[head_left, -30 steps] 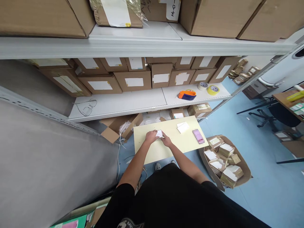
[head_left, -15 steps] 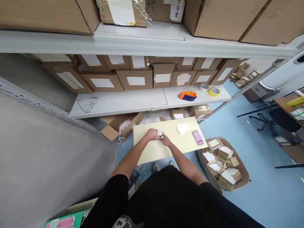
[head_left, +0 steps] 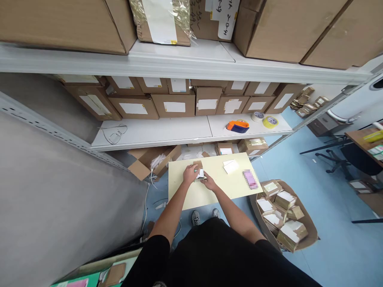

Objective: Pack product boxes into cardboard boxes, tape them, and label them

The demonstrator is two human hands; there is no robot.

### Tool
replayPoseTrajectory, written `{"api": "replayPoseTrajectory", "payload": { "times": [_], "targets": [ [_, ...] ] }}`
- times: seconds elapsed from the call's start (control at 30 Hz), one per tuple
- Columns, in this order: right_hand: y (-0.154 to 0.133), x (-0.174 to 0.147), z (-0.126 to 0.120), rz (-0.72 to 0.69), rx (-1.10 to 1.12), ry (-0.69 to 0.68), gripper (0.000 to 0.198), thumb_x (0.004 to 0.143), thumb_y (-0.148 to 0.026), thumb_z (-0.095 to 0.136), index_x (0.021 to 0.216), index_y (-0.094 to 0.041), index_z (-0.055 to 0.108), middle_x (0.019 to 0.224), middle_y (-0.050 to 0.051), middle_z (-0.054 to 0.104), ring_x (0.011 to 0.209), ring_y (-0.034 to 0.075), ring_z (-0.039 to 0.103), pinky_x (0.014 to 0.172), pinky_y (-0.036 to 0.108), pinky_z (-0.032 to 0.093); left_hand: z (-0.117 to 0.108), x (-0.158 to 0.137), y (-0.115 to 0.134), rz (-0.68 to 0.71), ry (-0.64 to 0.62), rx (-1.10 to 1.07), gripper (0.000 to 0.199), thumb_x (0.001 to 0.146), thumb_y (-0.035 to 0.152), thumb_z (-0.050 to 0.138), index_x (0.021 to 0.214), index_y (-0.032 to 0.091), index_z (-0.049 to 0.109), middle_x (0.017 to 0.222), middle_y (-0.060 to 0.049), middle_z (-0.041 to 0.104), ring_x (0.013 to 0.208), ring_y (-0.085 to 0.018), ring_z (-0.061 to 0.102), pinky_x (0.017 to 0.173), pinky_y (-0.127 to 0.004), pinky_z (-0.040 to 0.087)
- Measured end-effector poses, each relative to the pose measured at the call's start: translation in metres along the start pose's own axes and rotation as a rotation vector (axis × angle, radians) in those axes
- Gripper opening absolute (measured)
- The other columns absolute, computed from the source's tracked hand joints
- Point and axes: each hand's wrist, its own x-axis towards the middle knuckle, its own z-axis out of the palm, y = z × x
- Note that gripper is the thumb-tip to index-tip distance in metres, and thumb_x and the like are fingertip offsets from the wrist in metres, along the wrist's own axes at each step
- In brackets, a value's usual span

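Note:
Over the pale yellow board (head_left: 179, 191), my left hand (head_left: 190, 174) is closed on the left side of a small cardboard box (head_left: 197, 164). A brown flap shows at the box's far end, and a white patch on its near part; whether that is a label or contents I cannot tell. My right hand (head_left: 209, 182) grips the near right corner with its fingers. My fingers cover part of the box. To the right on the board lie white cards or papers (head_left: 231, 166) and a pixelated pink item (head_left: 250, 179).
A shelf (head_left: 155, 131) behind the board holds boxes, glasses (head_left: 115, 134), an orange and blue tape dispenser (head_left: 238, 126) and tape rolls (head_left: 270, 122). An open carton (head_left: 140, 169) stands left. A large bin (head_left: 311, 227) of taped parcels stands right.
The small box has turned in my hands, and its brown flap now shows at the far end. My left hand has shifted slightly. The whole view has tilted a little upward.

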Motion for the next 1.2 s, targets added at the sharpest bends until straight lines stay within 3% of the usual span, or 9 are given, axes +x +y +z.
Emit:
{"api": "replayPoseTrajectory", "payload": {
  "times": [0.07, 0.2, 0.33, 0.57, 0.67, 0.77, 0.9, 1.07, 1.2],
  "targets": [
    [0.001, 0.000, 0.001, 0.022, -0.005, 0.011, 0.068, 0.084, -0.027, 0.064, 0.150, -0.029, 0.050, 0.143, 0.006, 0.063, 0.117, 0.024, 0.068, 0.105, 0.045, 0.053, 0.005, -0.005, 0.000, 0.017, -0.096, -0.027, 0.046, 0.090, 0.032, 0.064, 0.136, 0.029, 0.066, 0.134, -0.006, 0.068, 0.121, -0.024, 0.064, 0.106, -0.034, 0.049],
    [0.001, 0.003, 0.005, 0.076, -0.050, 0.095, 0.062, 0.088, -0.033, 0.064, 0.148, -0.026, 0.051, 0.144, 0.009, 0.063, 0.119, 0.025, 0.068, 0.101, 0.042, 0.056, 0.011, -0.008, -0.009, -0.041, -0.074, -0.190, 0.049, 0.089, 0.018, 0.057, 0.136, 0.030, 0.066, 0.137, -0.004, 0.068, 0.119, -0.021, 0.067, 0.107, -0.034, 0.050],
    [-0.006, 0.009, 0.006, 0.133, -0.181, 0.171, 0.071, 0.088, -0.036, 0.066, 0.154, -0.028, 0.040, 0.134, 0.008, 0.069, 0.109, 0.025, 0.072, 0.099, 0.040, 0.056, 0.011, -0.010, -0.020, -0.026, -0.110, -0.275, 0.059, 0.087, 0.008, 0.051, 0.143, 0.027, 0.061, 0.137, -0.002, 0.070, 0.122, -0.019, 0.066, 0.107, -0.032, 0.052],
    [-0.016, 0.009, -0.005, 0.133, -0.273, 0.169, 0.067, 0.095, -0.031, 0.052, 0.158, -0.024, 0.034, 0.125, 0.009, 0.073, 0.109, 0.025, 0.072, 0.101, 0.038, 0.052, 0.014, -0.026, -0.023, 0.169, -0.216, -0.294, 0.097, 0.066, 0.004, 0.074, 0.156, 0.026, 0.044, 0.157, -0.007, 0.051, 0.144, -0.025, 0.049, 0.118, -0.035, 0.044],
    [-0.016, 0.002, -0.012, 0.127, -0.263, 0.190, 0.061, 0.099, -0.031, 0.040, 0.159, -0.022, 0.031, 0.110, 0.007, 0.076, 0.099, 0.025, 0.073, 0.094, 0.037, 0.054, 0.022, -0.028, -0.016, 0.127, -0.168, -0.292, 0.089, 0.069, 0.005, 0.075, 0.151, 0.024, 0.048, 0.153, -0.009, 0.055, 0.140, -0.026, 0.052, 0.117, -0.039, 0.045],
    [-0.012, -0.007, -0.023, 0.118, -0.271, 0.290, 0.057, 0.098, -0.028, 0.038, 0.154, -0.022, 0.037, 0.107, 0.006, 0.076, 0.095, 0.025, 0.072, 0.092, 0.038, 0.055, 0.030, -0.025, -0.004, 0.123, -0.155, -0.296, 0.076, 0.072, 0.008, 0.076, 0.144, 0.022, 0.055, 0.147, -0.008, 0.060, 0.134, -0.025, 0.057, 0.114, -0.036, 0.045],
    [-0.004, -0.017, -0.046, 0.006, -0.273, 0.391, 0.043, 0.091, -0.021, 0.041, 0.129, -0.024, 0.062, 0.121, 0.006, 0.072, 0.111, 0.024, 0.068, 0.102, 0.039, 0.052, 0.042, -0.020, 0.017, 0.112, -0.196, -0.272, 0.084, 0.066, 0.014, 0.086, 0.143, 0.022, 0.055, 0.144, -0.010, 0.062, 0.130, -0.027, 0.060, 0.112, -0.037, 0.048],
    [0.000, -0.015, -0.074, 0.035, -0.364, 0.255, 0.040, 0.077, -0.017, 0.061, 0.114, -0.026, 0.072, 0.125, 0.005, 0.071, 0.120, 0.025, 0.065, 0.107, 0.040, 0.050, 0.056, -0.017, 0.038, 0.082, -0.207, -0.234, 0.082, 0.066, 0.016, 0.086, 0.142, 0.023, 0.056, 0.144, -0.011, 0.062, 0.128, -0.029, 0.062, 0.109, -0.039, 0.049],
    [-0.005, -0.002, -0.085, 0.069, -0.416, 0.101, 0.039, 0.061, -0.015, 0.076, 0.098, -0.027, 0.076, 0.106, 0.003, 0.076, 0.134, 0.032, 0.056, 0.110, 0.048, 0.047, 0.058, -0.018, 0.042, 0.094, -0.234, -0.227, 0.079, 0.065, 0.021, 0.088, 0.139, 0.026, 0.060, 0.140, -0.008, 0.065, 0.123, -0.029, 0.065, 0.105, -0.038, 0.051]
  ]
}}
